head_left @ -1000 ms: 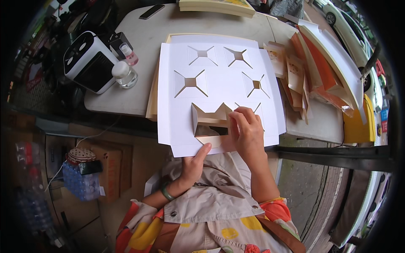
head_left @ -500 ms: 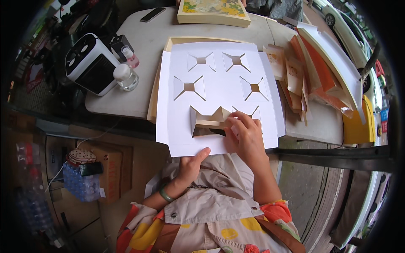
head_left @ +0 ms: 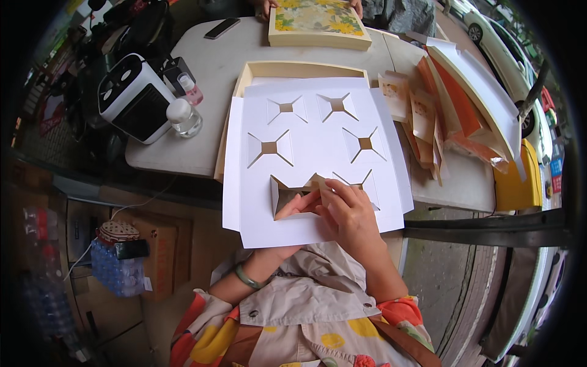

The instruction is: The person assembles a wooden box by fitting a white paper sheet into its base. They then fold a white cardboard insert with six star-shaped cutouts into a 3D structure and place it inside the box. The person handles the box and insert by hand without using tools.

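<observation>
A white card insert (head_left: 309,144) with several X-shaped cut openings lies tilted toward me, over a pale cream box (head_left: 306,68). Below its near edge my left hand (head_left: 298,204) reaches underneath. Its digits show through the near-left opening, spread apart and touching the folded flaps; the rest of that hand is hidden by the card. My right hand (head_left: 353,215) works from above, thumb and fingers pinched on an upright flap (head_left: 315,181) at the right side of this opening. Its fingers cover part of the near-right opening.
Another person's hands (head_left: 356,6) hold a floral-topped box (head_left: 319,24) at the far edge. A black-and-white appliance (head_left: 137,98), clear jar (head_left: 184,119), pink bottle (head_left: 191,90) and phone (head_left: 222,28) stand or lie left. Folded orange-and-white cartons (head_left: 458,104) pile up right.
My left hand has gone from gripping the insert's near edge to beneath it, digits now up through the opening. The insert sits lower in view. The other person's hands have come into sight.
</observation>
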A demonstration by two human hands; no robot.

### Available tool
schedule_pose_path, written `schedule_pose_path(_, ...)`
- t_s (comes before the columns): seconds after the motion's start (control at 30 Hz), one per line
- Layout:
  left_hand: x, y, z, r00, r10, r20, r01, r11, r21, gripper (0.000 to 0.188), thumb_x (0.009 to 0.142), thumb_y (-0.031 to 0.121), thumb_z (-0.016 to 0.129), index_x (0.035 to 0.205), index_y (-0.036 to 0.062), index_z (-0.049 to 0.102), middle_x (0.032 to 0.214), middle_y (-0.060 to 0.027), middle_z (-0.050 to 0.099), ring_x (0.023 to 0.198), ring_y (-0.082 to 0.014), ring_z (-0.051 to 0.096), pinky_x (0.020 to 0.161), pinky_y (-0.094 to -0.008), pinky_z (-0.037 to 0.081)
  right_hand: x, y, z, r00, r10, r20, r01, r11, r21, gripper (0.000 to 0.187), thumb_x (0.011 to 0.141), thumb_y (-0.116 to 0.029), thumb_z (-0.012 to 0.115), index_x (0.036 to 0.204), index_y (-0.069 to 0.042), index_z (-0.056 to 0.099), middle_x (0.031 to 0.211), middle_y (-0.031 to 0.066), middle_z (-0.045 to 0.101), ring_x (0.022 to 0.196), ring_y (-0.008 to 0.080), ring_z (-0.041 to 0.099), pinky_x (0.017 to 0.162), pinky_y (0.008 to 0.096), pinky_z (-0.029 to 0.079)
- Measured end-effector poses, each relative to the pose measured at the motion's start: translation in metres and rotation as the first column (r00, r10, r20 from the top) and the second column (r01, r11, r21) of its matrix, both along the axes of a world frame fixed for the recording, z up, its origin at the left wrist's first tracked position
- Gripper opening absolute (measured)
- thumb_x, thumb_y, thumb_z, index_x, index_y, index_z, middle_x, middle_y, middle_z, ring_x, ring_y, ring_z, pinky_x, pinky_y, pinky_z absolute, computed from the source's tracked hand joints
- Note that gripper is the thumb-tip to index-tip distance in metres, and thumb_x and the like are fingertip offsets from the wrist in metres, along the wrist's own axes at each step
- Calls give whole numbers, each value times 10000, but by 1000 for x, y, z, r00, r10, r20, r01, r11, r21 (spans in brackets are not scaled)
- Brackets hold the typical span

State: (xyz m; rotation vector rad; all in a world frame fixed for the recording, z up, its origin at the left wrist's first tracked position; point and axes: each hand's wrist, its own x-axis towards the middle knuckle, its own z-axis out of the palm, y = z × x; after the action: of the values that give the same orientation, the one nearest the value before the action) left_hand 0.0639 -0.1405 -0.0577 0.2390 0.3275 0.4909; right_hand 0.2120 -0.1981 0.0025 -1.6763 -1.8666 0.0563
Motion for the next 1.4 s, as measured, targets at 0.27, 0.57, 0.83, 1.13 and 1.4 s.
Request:
schedule_pose_path(0.27, -1, -4, -9, 994, 12, 108, -4, 997, -75, 574, 1002, 412, 355, 1431, 31, 331, 1414, -122, 409, 1286, -253, 417, 1081, -430, 332, 0, -6, 0, 989, -44, 141, 51, 997, -51, 258, 820, -113, 661, 1059, -18, 630, 1121, 95, 646, 1114, 286, 551, 855, 411, 400)
schedule_pose_path(0.57, -7, 1, -23, 999, -38, 10, 38, 999, -5, 493, 1013, 288, 352, 1436, 38, 311, 1430, -149, 388, 1296, -269, 415, 1069, -420, 355, 3, -2, -5, 996, 0, 94, 5, 999, -48, 188, 810, -85, 652, 986, -25, 626, 994, 102, 657, 1007, 255, 605, 826, 384, 418)
schedule_pose_path(0.83, -9, -7, -14, 975, 52, -218, -11, 983, 186, 477, 977, 49, 366, 1443, 125, 298, 1293, -169, 522, 1096, -305, 584, 947, -402, 479, 8, 30, 18, 963, 174, 206, -118, 959, -256, 304, 718, -90, 705, 1002, -58, 601, 835, 75, 562, 750, 234, 612, 747, 340, 437)
schedule_pose_path(1.13, -8, -3, -20, 965, 162, -204, -28, 841, 540, 458, 954, 41, 486, 1385, 117, 351, 1145, -113, 581, 972, -204, 627, 847, -338, 530, 6, 34, 9, 955, 183, 232, -102, 941, -323, 305, 680, -185, 758, 949, -118, 630, 852, 56, 576, 747, 212, 628, 720, 333, 456)
schedule_pose_path(1.4, -12, -1, -42, 840, 312, -444, 173, 622, 764, 408, 965, 152, 514, 1326, 21, 379, 1311, -119, 453, 1102, -193, 557, 963, -355, 464, -2, 37, 27, 910, 254, 329, -196, 960, -198, 202, 721, -101, 662, 907, -54, 596, 875, 76, 563, 728, 232, 607, 677, 345, 462)
